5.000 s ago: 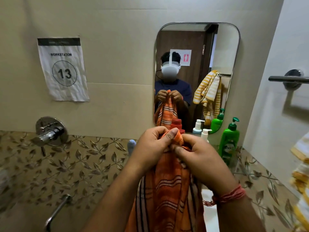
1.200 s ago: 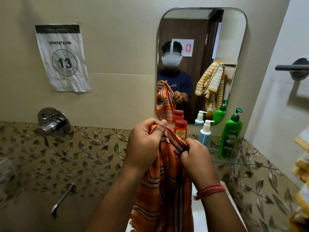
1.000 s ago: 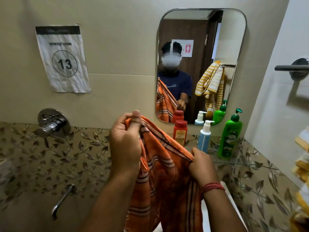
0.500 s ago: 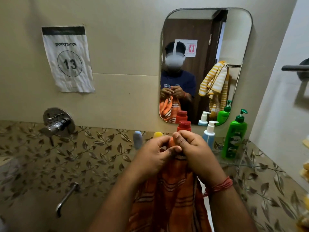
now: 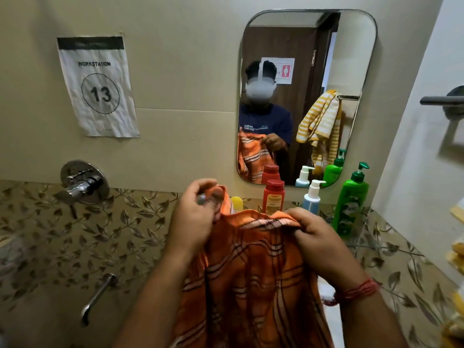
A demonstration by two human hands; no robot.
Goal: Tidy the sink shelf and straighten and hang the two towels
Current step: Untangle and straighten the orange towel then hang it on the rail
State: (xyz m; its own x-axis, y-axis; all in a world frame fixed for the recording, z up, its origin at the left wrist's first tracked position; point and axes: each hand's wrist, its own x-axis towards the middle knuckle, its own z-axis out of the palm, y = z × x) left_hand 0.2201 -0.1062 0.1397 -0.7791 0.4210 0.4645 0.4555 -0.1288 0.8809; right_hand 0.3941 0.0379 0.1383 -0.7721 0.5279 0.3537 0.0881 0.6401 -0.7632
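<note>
An orange striped towel (image 5: pixel 256 277) hangs down in front of me, held by its top edge. My left hand (image 5: pixel 194 219) pinches the towel's left corner, raised a little. My right hand (image 5: pixel 313 237) grips the top edge further right, fingers curled over the cloth. Behind the towel, on the glass shelf (image 5: pixel 361 243), stand a red bottle (image 5: pixel 273 197), a white-and-blue pump bottle (image 5: pixel 311 198), a green pump bottle (image 5: pixel 350 204) and a yellow item (image 5: pixel 236 202), partly hidden. A yellow striped towel (image 5: pixel 455 249) shows at the right edge and in the mirror.
A mirror (image 5: pixel 305 96) hangs on the wall above the shelf. A towel bar (image 5: pixel 439 100) sticks out at the upper right. A chrome tap valve (image 5: pixel 84 183) and a spout (image 5: pixel 96 297) sit at the left. A paper sign (image 5: pixel 96 86) reads 13.
My hands were bunched together at the towel's top half a second ago. They have now moved apart, spreading the top edge of the orange towel between them.
</note>
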